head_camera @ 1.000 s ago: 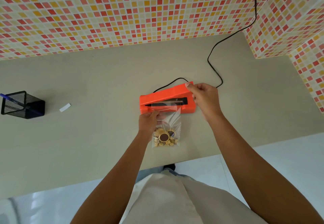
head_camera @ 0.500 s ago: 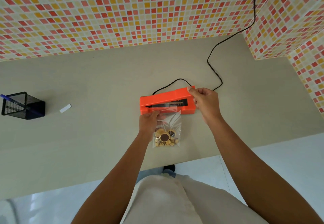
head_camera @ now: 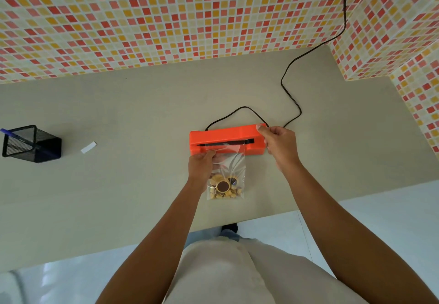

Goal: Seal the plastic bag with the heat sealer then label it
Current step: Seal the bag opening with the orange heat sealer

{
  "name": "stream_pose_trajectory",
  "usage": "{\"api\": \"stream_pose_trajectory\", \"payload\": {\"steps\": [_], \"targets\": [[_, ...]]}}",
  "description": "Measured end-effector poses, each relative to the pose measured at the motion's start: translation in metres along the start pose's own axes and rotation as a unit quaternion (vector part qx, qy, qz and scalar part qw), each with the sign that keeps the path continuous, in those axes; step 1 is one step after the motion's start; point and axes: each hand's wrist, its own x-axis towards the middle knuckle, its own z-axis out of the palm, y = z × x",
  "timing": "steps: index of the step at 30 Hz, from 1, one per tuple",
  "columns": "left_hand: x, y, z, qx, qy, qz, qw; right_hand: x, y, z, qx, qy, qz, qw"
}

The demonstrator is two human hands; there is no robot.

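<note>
The plastic bag (head_camera: 226,173) lies flat on the desk (head_camera: 118,113) at 6 o'clock of the heat sealer (head_camera: 226,138), its open mouth laid across the sealer's black strip and its filled end pointing back toward the person. The sealer's long axis runs from 9 to 3 o'clock, crosswise to the bag, so the mouth edge is seen lying along the strip.

The left hand (head_camera: 200,166) is placed at the bag's 9 o'clock side, its fingers pressed together on the film just below the strip. The right hand (head_camera: 279,145) is set at the sealer's 3 o'clock end, its fingers pinched on the upper corner of the orange lid; this hand is the nearer one for pressing the lid down, which is judged the coming move.

The bag is thin, clear and glossy, slightly creased, with small tan pieces and round dark-centred discs gathered at its bottom. The sealer is a hard, smooth, boxy orange plastic bar. A small white label (head_camera: 88,147) lies well apart at 9 o'clock.
</note>
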Motion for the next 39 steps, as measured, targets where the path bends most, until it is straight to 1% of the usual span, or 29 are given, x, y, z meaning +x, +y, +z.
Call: {"api": "stream_pose_trajectory", "payload": {"steps": [11,19,32,39], "targets": [[0.002,0.001,0.000,-0.002,-0.011,-0.009,1.000,0.008,0.018,0.000,-0.018,0.002,0.030,0.999],[0.002,0.001,0.000,-0.005,-0.009,-0.010,1.000,0.012,0.023,0.000,-0.021,0.000,0.037,0.999],[-0.007,0.005,0.001,-0.022,-0.013,-0.011,1.000,0.009,0.025,0.000,0.031,-0.018,0.074,0.997],[-0.009,0.007,0.000,-0.026,-0.016,-0.012,0.999,0.005,0.024,0.002,0.018,0.005,0.061,0.998]]}}
